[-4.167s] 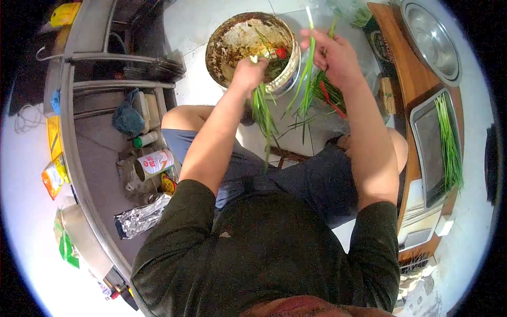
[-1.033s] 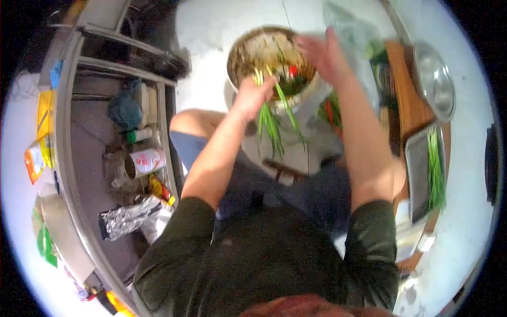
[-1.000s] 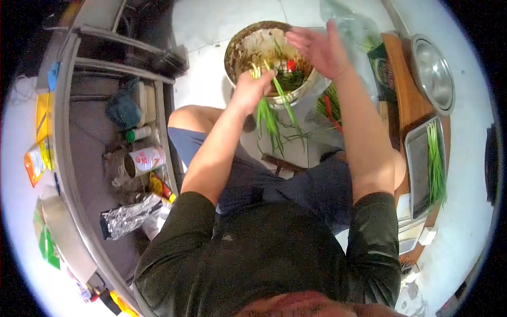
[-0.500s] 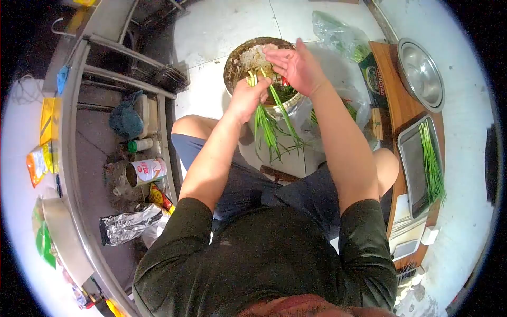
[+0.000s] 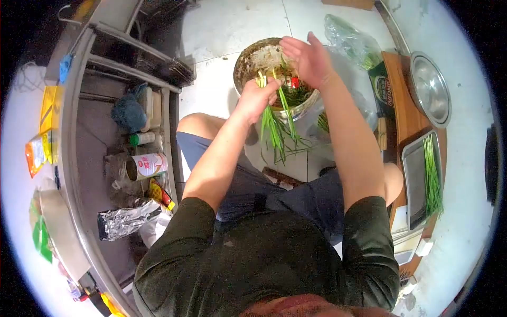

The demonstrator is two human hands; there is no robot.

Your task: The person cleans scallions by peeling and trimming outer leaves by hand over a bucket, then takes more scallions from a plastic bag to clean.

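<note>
Green stalks (image 5: 272,129) are no longer hanging from the right hand (image 5: 312,63), which is hovering by the bucket (image 5: 257,57), fingers extended, thumb apart.
At the near rim the left hand (image 5: 257,98) is pinching them close to their pale ends — light, limp and easily bruised, I'm guessing — so those firmer ends are probably offering the best hold.

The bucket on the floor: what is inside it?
Green scraps and an unidentifiable red item show inside the bucket, its wall stained brown. The left hand, its green stalks and the right hand hide parts; whatever lies beneath the scraps is covered.
</note>
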